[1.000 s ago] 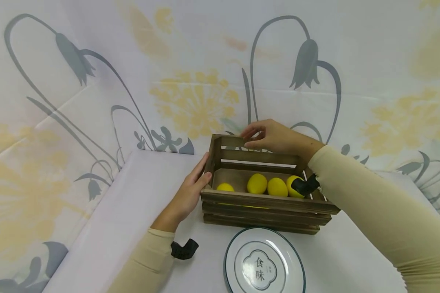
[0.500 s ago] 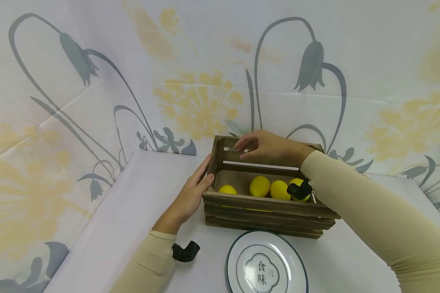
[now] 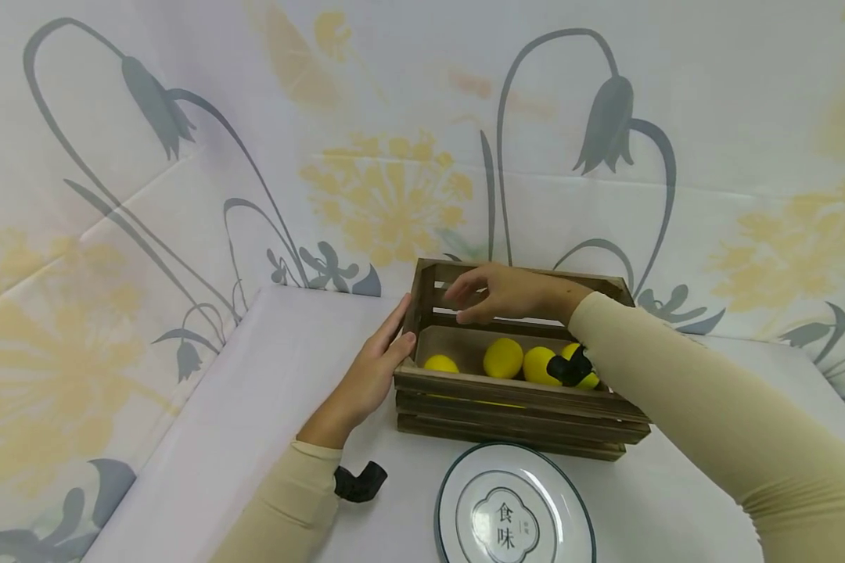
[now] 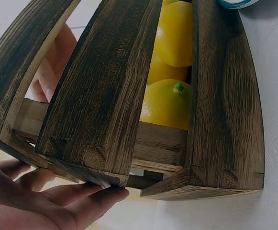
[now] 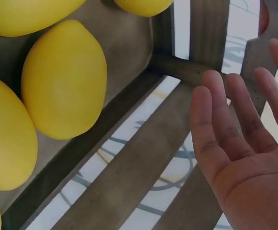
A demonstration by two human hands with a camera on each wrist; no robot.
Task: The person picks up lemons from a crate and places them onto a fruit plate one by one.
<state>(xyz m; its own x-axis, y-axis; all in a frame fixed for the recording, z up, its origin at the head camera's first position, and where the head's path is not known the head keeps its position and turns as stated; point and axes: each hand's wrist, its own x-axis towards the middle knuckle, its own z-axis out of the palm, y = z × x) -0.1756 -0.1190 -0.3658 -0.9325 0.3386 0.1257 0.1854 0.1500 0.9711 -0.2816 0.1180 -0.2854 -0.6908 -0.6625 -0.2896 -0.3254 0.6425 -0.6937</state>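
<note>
A dark wooden slatted crate (image 3: 521,403) stands on the table with several yellow lemons (image 3: 503,358) inside. My left hand (image 3: 366,379) lies against the crate's left end, its fingers extended along the outside and the thumb at the top edge. From the left wrist view, those fingertips (image 4: 115,193) touch the ends of the slats. Above the crate's interior, near the back wall, hovers my right hand (image 3: 500,293), holding nothing. Its fingers (image 5: 203,115) are loosely spread beside the back slats in the right wrist view, apart from the lemons (image 5: 64,79).
A white plate (image 3: 458,508) with a dark green rim and printed characters sits just in front of the crate. Behind rises a flower-patterned cloth backdrop (image 3: 394,78). White cloth covers the table (image 3: 282,352). Black wrist-camera mounts (image 3: 361,481) stick out from both sleeves.
My right hand has come down and slightly left, from above the crate's back rim to over its inside. The left hand stays against the crate's end. The view has shifted slightly.
</note>
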